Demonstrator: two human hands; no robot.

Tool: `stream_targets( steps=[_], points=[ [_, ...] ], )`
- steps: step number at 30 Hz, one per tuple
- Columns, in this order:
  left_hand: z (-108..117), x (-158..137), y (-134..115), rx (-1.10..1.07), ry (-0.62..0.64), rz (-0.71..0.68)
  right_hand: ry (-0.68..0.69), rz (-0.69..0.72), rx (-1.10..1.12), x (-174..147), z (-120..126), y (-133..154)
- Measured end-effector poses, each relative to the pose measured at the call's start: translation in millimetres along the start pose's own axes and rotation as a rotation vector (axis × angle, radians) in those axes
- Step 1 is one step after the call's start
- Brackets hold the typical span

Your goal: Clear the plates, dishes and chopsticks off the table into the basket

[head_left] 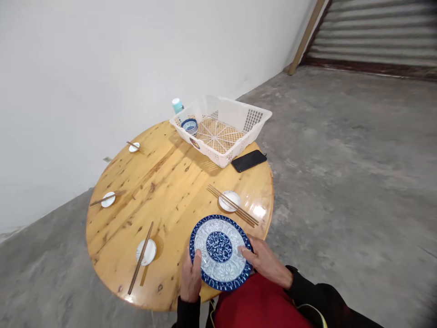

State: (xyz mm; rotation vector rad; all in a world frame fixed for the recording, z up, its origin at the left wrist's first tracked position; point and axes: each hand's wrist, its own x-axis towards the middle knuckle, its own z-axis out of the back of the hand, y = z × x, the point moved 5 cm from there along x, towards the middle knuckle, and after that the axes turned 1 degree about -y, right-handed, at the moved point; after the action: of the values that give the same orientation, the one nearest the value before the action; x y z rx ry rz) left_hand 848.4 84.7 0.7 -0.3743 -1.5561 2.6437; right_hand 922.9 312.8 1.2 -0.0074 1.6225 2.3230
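Note:
A blue-and-white patterned plate [218, 272] is held over the table's near edge, its face toward me. My left hand [191, 275] grips its left rim, thumb on top. On the right rim my right hand [266, 262] is closed the same way, fingers underneath and out of sight. Whether more plates lie beneath it, I cannot tell. Just beyond the plate a small white saucer [225, 204] carries a pair of chopsticks [235, 206]. To the left, another white saucer [150, 253] has chopsticks [141, 255] across it.
On the round wooden table [170, 182], two more saucers with chopsticks lie along the left side. A white plastic basket [221, 159] at the back holds a few stacked patterned bowls [190, 125]. Beside it are a black phone [249, 161] and a light-blue bottle [177, 105]. A wall [102, 68] stands behind.

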Motion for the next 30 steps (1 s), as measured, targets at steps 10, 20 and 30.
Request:
stream_targets(
  steps=[10, 20, 30],
  points=[
    [-47, -21, -68, -0.016, -0.236, 0.165, 0.188, 0.106, 0.041, 40, 80, 6],
    [-149, -29, -155, -0.151, -0.259, 0.184, 0.376, 0.121, -0.027, 87, 210, 1],
    [-140, 34, -225, 0.141, -0.094, 0.02, 0.438, -0.073, 0.158, 135, 253, 29]
  ],
)
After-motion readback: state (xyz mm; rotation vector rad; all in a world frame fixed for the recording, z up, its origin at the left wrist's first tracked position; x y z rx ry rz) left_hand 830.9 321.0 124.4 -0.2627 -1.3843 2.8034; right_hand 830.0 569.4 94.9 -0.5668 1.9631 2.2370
